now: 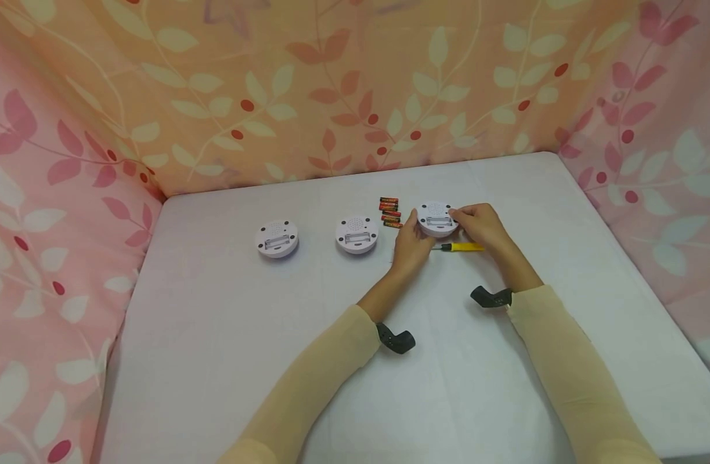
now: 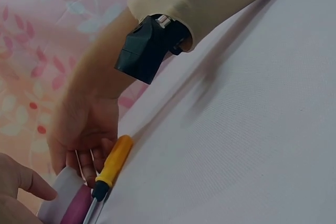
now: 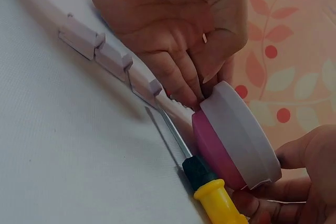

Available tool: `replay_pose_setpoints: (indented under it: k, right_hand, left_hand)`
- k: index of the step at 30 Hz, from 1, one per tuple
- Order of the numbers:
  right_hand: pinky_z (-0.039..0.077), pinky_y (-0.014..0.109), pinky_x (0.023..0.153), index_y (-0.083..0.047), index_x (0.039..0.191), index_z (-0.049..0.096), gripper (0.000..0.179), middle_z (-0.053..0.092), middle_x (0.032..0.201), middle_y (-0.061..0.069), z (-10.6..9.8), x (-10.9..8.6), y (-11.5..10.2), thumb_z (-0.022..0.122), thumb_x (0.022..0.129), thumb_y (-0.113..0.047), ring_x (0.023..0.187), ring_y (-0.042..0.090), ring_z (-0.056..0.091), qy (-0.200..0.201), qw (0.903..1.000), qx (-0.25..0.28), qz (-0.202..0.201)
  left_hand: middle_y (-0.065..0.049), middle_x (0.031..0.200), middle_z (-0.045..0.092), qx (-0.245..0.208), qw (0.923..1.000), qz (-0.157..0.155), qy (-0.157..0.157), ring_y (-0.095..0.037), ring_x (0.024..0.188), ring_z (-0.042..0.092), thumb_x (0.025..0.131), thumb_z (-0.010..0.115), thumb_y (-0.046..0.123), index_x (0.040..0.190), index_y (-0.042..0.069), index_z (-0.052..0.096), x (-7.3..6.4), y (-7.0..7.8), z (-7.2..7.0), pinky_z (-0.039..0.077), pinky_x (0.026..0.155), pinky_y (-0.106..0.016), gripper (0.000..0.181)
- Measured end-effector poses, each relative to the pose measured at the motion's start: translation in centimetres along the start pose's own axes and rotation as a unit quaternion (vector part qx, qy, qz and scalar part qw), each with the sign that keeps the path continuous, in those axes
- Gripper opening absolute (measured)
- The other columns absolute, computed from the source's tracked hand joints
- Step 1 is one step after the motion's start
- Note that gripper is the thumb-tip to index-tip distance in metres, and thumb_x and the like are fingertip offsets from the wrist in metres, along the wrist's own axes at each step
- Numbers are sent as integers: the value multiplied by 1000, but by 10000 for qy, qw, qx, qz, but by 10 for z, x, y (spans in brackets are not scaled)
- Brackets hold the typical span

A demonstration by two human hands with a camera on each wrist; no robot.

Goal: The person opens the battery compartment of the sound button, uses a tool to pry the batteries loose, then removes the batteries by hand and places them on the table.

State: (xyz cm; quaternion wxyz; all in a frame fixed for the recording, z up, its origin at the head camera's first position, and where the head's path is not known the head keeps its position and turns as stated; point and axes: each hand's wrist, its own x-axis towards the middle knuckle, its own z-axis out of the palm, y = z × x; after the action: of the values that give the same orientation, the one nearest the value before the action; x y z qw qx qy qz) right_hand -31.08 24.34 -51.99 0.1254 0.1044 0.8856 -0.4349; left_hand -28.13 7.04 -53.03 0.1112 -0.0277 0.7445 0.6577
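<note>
Both hands hold a round white battery-powered unit [image 1: 438,220] between them, just above the table. Its upturned back shows an open battery slot, a patch of small holes and dark spots; the right wrist view shows a pink underside [image 3: 218,150]. My left hand [image 1: 411,250] grips its left edge. With the thumb on top, my right hand [image 1: 483,227] pinches its right edge. A screwdriver [image 1: 465,247] with a yellow handle and dark collar lies on the table just below the unit. Several red-and-black batteries [image 1: 391,212] lie left of the unit, near the left fingertips.
Two similar white units, one in the middle [image 1: 357,234] and one farther left [image 1: 277,238], rest on the white table [image 1: 227,348] with slots facing up. In the right wrist view, small white pieces [image 3: 113,59] stand in a row. Floral curtains [image 1: 355,90] border the table.
</note>
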Motion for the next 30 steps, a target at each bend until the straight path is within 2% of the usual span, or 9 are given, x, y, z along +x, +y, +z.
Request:
replay_pose_setpoints:
  k: [6,10,14,17,21,24,26,28,30]
  right_hand:
    - [41,32,77,2,134,63,61,60,122,19,2,-1,-2,51,104,-50,106,30,48,54,9999,-64,-85]
    - [44,35,83,1,134,63,60,62,125,19,1,-1,-2,50,104,-49,108,32,49,165,9995,-168,-218]
    - [45,46,93,1,131,65,56,66,122,20,-5,-4,-4,50,104,-46,111,34,51,491,9974,-284,-454]
    - [45,51,95,1,128,68,54,68,120,21,-12,-7,-8,50,105,-45,109,36,54,870,9924,-459,-735]
    - [49,56,93,-1,131,66,54,64,128,23,-25,-14,-20,50,104,-45,111,40,56,1177,9840,-742,-1114]
    - [43,62,104,-3,140,59,58,55,141,24,-35,-20,-29,49,104,-48,127,44,51,1125,9795,-908,-1401]
    - [34,64,113,-6,148,51,63,47,151,23,-42,-21,-35,48,104,-50,139,45,41,1037,9757,-1058,-1614]
    - [22,66,118,-8,155,42,68,37,158,22,-50,-22,-41,46,104,-53,146,45,30,927,9717,-1242,-1785]
    - [12,69,119,-14,160,31,72,28,163,21,-57,-25,-49,42,104,-56,150,44,21,835,9666,-1518,-1888]
  left_hand:
    - [-5,165,27,193,9998,98,3,-14,148,33,93,66,1,161,6,21,-4,0,-3,33,115,-24,82]
    - [-3,166,25,413,9991,128,12,-14,150,28,95,67,8,162,7,20,-6,1,-6,29,119,-28,82]
    - [0,167,21,818,9955,453,-164,-11,152,20,97,68,16,162,8,20,-10,7,-10,21,122,-29,81]
    - [3,168,17,1260,9868,907,-471,-7,152,15,99,67,27,163,11,18,-16,18,-18,18,123,-29,81]
    - [8,169,11,1833,9658,1628,-846,-5,153,11,102,56,48,164,19,12,-24,43,-41,16,124,-32,81]
    - [13,169,5,2512,9427,2048,-789,-6,154,9,101,48,60,164,24,9,-28,61,-69,17,125,-38,83]
    - [15,168,3,3030,9233,2287,-584,-9,154,9,100,46,64,164,27,7,-27,70,-91,19,124,-43,84]
    - [13,169,3,3599,8989,2485,-266,-14,155,12,99,47,65,164,30,5,-25,77,-116,22,123,-49,85]
    - [9,170,2,4090,8741,2620,-5,-18,156,10,98,48,67,164,31,3,-22,80,-144,18,124,-51,88]
